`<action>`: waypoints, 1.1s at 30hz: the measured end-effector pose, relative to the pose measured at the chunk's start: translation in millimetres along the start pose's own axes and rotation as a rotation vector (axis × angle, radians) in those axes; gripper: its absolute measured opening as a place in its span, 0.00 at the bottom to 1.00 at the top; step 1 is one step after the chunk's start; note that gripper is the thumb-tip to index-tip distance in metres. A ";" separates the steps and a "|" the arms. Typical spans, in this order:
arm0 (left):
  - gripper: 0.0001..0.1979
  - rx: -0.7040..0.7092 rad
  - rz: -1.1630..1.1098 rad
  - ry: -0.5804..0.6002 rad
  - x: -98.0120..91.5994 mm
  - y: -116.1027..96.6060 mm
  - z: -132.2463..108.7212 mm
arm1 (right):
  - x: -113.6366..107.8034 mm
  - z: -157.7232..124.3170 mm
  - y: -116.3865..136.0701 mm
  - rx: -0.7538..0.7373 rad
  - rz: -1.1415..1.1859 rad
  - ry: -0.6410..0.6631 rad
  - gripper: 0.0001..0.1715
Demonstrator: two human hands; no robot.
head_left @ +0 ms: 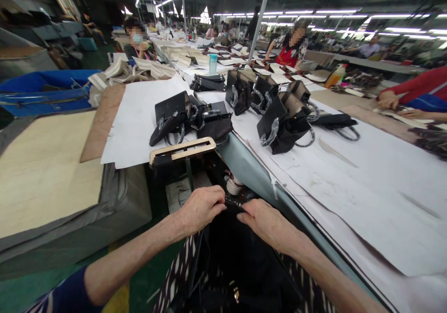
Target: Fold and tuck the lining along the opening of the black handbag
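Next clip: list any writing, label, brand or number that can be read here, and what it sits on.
No text can be read in this frame.
Blue bottle: no legible label.
Orange bottle: label too small and blurred.
Black handbags on the white sheet: no logo legible.
Black bag pinched by left hand and right hand: no print visible.

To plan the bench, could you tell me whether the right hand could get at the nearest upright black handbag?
Probably yes, with a stretch: the right hand pinches a black piece, but only bare white paper lies between it and the handbag.
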State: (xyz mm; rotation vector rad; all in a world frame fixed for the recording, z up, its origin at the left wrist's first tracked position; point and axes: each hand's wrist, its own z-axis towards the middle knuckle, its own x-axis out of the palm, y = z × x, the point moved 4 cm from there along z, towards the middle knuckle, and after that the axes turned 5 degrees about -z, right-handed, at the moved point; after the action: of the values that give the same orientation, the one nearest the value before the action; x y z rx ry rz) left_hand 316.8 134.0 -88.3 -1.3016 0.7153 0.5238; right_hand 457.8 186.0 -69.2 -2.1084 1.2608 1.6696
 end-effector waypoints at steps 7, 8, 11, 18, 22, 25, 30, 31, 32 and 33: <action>0.05 0.000 0.221 0.090 0.0 -3.9 8.8 | -2.0 0.2 -1.7 0.020 0.009 0.004 0.10; 0.05 0.002 0.238 0.097 -0.6 -4.4 9.6 | -2.2 0.3 -1.5 0.017 0.016 0.001 0.10; 0.06 0.007 0.272 0.110 -2.2 -4.6 11.5 | -2.5 0.7 -0.4 0.013 0.021 0.009 0.10; 0.06 0.042 0.293 0.147 -1.4 -3.2 15.1 | -5.3 2.3 2.6 0.019 -0.005 0.025 0.11; 0.04 0.049 0.176 0.139 -5.2 -2.8 16.3 | -4.1 3.0 -0.2 0.040 -0.033 0.022 0.11; 0.07 0.039 0.002 0.125 -7.5 -2.3 16.8 | -1.5 3.3 -2.5 0.065 -0.064 0.015 0.12; 0.12 0.015 -0.142 0.111 -1.4 -3.3 15.9 | -1.3 7.3 -0.1 0.122 -0.108 -0.032 0.14; 0.12 0.019 -0.151 0.113 0.2 -4.2 15.4 | -1.0 8.7 1.5 0.111 -0.092 -0.031 0.13; 0.13 0.022 -0.155 0.117 1.3 -5.1 14.9 | -0.7 10.1 3.1 0.094 -0.073 -0.030 0.12; 0.13 0.022 -0.155 0.120 1.8 -5.7 14.3 | -0.2 11.2 4.4 0.077 -0.054 -0.032 0.12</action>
State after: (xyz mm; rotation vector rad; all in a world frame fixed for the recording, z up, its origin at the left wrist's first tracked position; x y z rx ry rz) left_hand 324.6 146.8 -84.3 -1.3639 0.7102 0.3137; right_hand 446.6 190.0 -71.5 -2.0448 1.2277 1.5993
